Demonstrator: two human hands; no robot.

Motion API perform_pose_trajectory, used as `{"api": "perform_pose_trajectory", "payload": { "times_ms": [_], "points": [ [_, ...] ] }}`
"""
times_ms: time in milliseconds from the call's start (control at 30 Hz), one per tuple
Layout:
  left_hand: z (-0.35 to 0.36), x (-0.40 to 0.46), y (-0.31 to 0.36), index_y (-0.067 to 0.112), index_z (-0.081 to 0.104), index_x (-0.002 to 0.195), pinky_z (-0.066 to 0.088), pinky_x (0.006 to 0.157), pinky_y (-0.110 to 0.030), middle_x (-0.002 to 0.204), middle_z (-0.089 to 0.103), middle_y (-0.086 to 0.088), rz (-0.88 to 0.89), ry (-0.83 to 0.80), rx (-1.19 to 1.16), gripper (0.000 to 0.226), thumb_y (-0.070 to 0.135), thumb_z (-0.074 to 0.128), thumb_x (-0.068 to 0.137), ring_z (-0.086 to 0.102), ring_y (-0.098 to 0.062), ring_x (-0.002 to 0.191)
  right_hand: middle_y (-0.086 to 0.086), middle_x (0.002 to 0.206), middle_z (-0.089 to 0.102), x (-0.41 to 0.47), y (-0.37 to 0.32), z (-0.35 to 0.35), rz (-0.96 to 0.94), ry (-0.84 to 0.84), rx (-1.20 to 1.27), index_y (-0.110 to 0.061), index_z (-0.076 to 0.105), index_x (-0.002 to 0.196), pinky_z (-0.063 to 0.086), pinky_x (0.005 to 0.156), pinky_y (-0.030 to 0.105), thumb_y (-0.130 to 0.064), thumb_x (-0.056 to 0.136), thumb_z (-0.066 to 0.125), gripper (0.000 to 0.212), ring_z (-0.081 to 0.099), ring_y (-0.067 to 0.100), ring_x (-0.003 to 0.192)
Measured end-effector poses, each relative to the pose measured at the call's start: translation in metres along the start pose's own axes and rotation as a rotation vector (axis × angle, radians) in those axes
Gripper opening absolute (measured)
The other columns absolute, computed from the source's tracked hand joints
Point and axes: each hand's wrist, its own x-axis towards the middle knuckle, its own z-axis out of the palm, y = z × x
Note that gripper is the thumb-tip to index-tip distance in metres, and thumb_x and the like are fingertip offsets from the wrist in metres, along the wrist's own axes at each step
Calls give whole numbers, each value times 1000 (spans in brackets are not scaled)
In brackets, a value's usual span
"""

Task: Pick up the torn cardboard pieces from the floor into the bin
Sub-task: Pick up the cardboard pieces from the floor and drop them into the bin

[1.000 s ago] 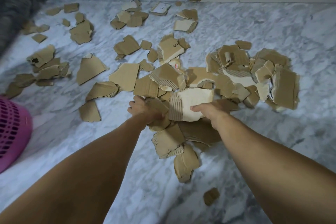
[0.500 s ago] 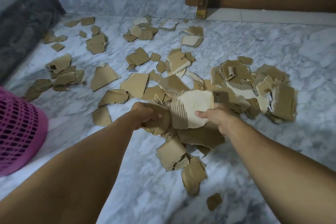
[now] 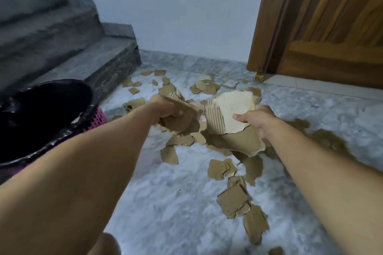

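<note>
1. Head view, looking down over both bare forearms at a grey-white marble floor (image 3: 170, 203).
2. Left hand (image 3: 165, 108): fingers curled tight round a clump of brown cardboard pieces (image 3: 182, 119), held up off the floor. Thumb tip shows against the front of the clump.
3. Right hand (image 3: 257, 119): pinching a second bundle, thumb pressed on top of a pale, whitish torn piece (image 3: 234, 109) with exposed corrugation along its left edge. A larger brown sheet (image 3: 240, 141) hangs beneath it in the same grip.
4. The two handfuls are side by side, nearly touching, both raised above the scatter.
5. Bin (image 3: 41, 114): at the left edge, lined with a black bag, pink mesh wall (image 3: 98, 118) showing below the liner. It sits left of the left forearm; the held cardboard is to its right, not over the opening.
6. Loose cardboard scraps (image 3: 232, 203) on the floor: a trail under and in front of the right forearm, more scattered farther back towards the wall.
7. Grey stone steps (image 3: 83, 47) rise behind the bin.
8. Wooden door (image 3: 331, 27) at upper right, with a pale wall (image 3: 186, 6) between steps and door.
9. A knee (image 3: 105, 244) shows at the bottom edge.
</note>
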Motion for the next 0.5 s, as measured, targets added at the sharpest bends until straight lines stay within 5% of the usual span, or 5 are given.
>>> {"api": "perform_pose_trajectory", "payload": {
  "times_ms": [100,233,500],
  "points": [
    [-60,-16,7,3,55,117,50,48,-30,109,62,-13,44,68,16,55,11,84,71,62,-26,81,4,118,67,-21,-45,33,-65,-5,-4,-3,61,118,47,94,30,-10,72,84,52,62,22,107],
    [-146,-35,4,0,55,112,56,66,-38,104,63,-13,55,167,23,56,11,87,68,63,-29,86,7,124,64,-48,-101,91,-142,-46,9,-5,56,125,46,101,36,-15,67,88,68,61,25,113],
    [-292,-52,-51,-4,53,114,54,69,-40,110,60,-13,10,422,107,49,15,80,78,61,-30,98,6,117,64,-99,-183,247,-245,-169,54,-2,55,121,46,89,28,-10,68,87,63,61,23,108]
  ]
}}
